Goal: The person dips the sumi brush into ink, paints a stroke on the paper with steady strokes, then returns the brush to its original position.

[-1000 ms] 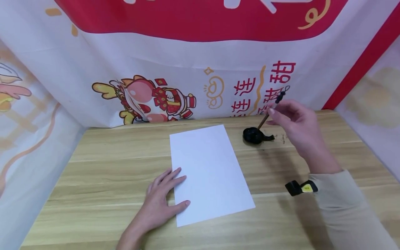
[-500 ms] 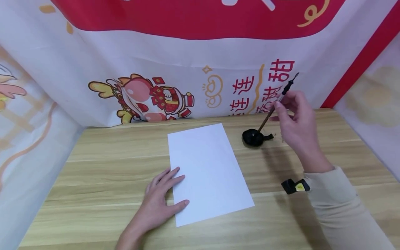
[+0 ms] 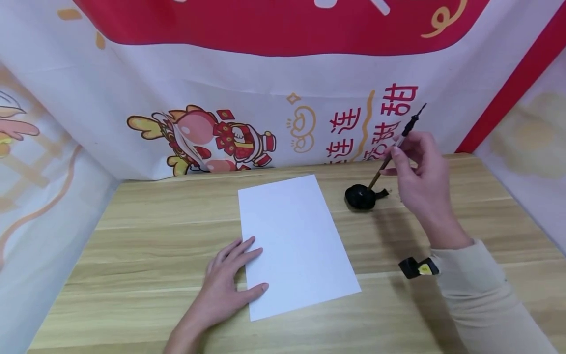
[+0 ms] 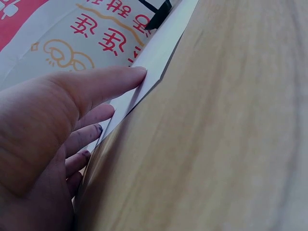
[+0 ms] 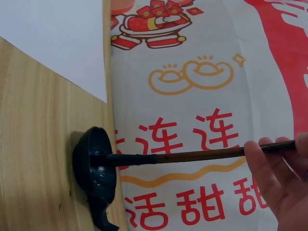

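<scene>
A blank white sheet of paper (image 3: 296, 246) lies on the wooden table. My left hand (image 3: 230, 282) rests at its left edge, fingers spread, with the thumb and some fingertips on the sheet. Right of the paper sits a small black ink dish (image 3: 360, 197) with a curved stem. My right hand (image 3: 422, 184) pinches the shaft of a writing brush (image 3: 384, 164), which leans up and to the right. In the right wrist view the dark lower end of the brush (image 5: 130, 159) stands in the ink dish (image 5: 91, 168); its tip is hidden there.
Behind the table (image 3: 155, 246) hangs a white and red printed cloth (image 3: 247, 83), close to the ink dish. More cloth closes off the left and right sides. A black device with a yellow label (image 3: 417, 268) sits at the right wrist.
The right hand has shifted slightly right, and the brush top has swung up and right. The ink dish has moved very slightly. The left hand and paper stay in place.
</scene>
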Motion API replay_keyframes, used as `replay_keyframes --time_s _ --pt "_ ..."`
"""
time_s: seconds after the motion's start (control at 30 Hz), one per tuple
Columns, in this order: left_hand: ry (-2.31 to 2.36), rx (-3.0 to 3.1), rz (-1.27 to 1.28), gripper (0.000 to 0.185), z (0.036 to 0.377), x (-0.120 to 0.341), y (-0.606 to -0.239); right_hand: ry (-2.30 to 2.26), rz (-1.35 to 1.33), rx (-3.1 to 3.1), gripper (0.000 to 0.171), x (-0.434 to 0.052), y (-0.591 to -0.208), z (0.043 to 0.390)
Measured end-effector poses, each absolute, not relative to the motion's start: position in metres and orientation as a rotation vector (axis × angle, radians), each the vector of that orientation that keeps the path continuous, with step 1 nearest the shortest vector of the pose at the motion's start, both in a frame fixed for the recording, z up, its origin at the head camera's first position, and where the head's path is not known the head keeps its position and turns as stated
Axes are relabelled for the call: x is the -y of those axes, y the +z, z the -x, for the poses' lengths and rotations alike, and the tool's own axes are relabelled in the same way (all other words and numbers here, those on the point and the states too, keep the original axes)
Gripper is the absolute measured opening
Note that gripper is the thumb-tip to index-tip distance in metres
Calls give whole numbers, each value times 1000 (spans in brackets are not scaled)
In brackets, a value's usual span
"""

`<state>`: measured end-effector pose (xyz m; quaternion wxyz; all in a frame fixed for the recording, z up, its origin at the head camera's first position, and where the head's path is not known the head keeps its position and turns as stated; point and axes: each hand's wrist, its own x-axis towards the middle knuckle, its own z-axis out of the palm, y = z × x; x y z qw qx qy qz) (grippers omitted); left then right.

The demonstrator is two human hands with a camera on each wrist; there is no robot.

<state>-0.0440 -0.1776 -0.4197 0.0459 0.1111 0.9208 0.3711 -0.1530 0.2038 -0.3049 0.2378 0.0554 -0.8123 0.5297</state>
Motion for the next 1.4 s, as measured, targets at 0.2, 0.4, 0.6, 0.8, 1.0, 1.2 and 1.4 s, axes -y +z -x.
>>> replay_keyframes --time_s 0.2,0.4,0.6,0.8,1.0,1.2,1.4 --pt "1130 -2813 -332 71 44 177 -420 1463 -182 2198 28 -203 -309 155" --pt "1128 -2816 -337 71 44 177 -421 1448 -122 2214 31 -204 -311 159" --pt "1141 -2803 -324 70 43 178 -421 1429 -65 2192 33 -202 -313 165" --pt "1138 -2806 -328 69 43 177 -421 1405 16 2188 33 -203 -313 168" --pt "1131 -2830 -340 69 43 176 -423 1383 57 2211 34 -200 -311 169" --pt "1106 -2851 -342 69 44 177 -423 1326 138 2224 37 -193 -310 168" --pt "1113 -2844 -334 70 44 177 -424 1321 179 2155 38 -189 -315 166"
